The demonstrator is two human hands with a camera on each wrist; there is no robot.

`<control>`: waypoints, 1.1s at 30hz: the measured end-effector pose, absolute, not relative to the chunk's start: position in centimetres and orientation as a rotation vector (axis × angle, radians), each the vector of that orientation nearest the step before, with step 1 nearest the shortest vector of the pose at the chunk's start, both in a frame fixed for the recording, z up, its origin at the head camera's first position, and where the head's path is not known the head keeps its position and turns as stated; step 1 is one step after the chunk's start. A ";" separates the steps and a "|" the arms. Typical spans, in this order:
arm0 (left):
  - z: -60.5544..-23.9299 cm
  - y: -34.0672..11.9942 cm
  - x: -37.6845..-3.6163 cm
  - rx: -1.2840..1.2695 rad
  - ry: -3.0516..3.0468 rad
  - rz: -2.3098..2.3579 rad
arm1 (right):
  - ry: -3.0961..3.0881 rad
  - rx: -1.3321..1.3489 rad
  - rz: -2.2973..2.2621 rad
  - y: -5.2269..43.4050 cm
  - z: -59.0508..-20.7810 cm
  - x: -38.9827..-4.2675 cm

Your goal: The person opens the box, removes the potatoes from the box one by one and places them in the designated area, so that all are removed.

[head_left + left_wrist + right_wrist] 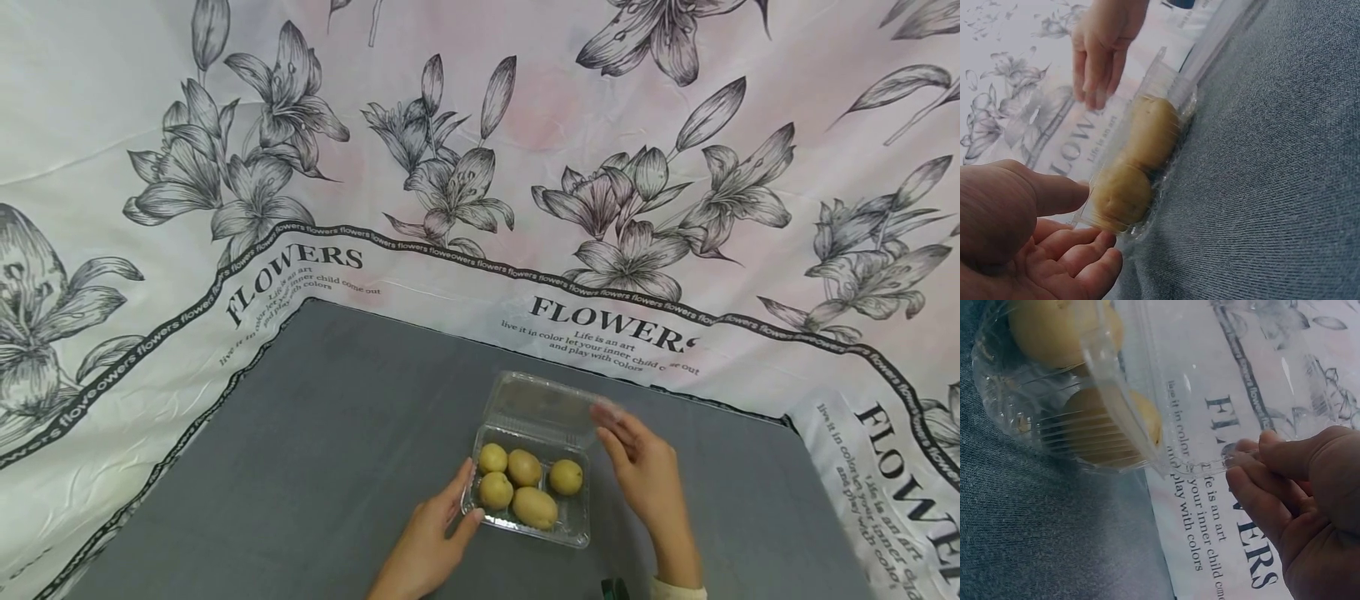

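A clear plastic clamshell box (pixel 570 529) sits on the grey tabletop with its hinged lid (pixel 536 407) raised at the back. Several round and oval yellow fruits (pixel 535 507) lie in its base; one stands apart at the right. My left hand (pixel 435 529) holds the front left corner, fingers along the left wall and thumb by the front rim. In the left wrist view, that thumb (pixel 1063 194) meets the rim beside the fruits (pixel 1124 195). My right hand (pixel 641 462) pinches the right edge of the lid between thumb and fingers, as the right wrist view shows (pixel 1272 475).
The grey tabletop (pixel 360 400) spreads around the box. White cloth (pixel 450 275) printed with flowers and lettering hangs behind and along both sides. A small dark green object (pixel 615 589) pokes in at the bottom edge, near the right sleeve (pixel 677 590).
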State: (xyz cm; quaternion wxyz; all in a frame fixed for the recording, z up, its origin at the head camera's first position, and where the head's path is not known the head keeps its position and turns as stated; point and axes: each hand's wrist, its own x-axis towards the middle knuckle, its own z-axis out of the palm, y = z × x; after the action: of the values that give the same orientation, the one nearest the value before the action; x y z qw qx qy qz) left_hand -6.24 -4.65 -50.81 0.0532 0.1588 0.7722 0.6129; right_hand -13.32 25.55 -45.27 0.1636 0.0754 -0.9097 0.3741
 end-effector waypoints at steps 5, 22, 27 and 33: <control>-50.9 -4.6 -6.2 0.479 2.352 1.868 | -2.597 0.210 1.068 25.7 -45.7 -13.6; -51.0 -4.5 -6.2 0.472 2.371 1.857 | -2.646 0.255 1.019 26.1 -47.2 -14.7; -51.0 -4.5 -6.2 0.474 2.370 1.859 | -2.665 0.249 1.043 26.1 -47.6 -14.7; -51.1 -4.5 -6.1 0.471 2.374 1.849 | -2.679 0.241 1.064 26.1 -48.1 -14.8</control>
State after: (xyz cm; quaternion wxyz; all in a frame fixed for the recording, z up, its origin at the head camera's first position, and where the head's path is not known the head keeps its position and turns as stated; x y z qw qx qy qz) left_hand -6.12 -4.54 -51.11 0.0478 0.1544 0.7785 0.6064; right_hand -14.85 26.14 -48.13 0.1244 0.0827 -0.9189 0.3650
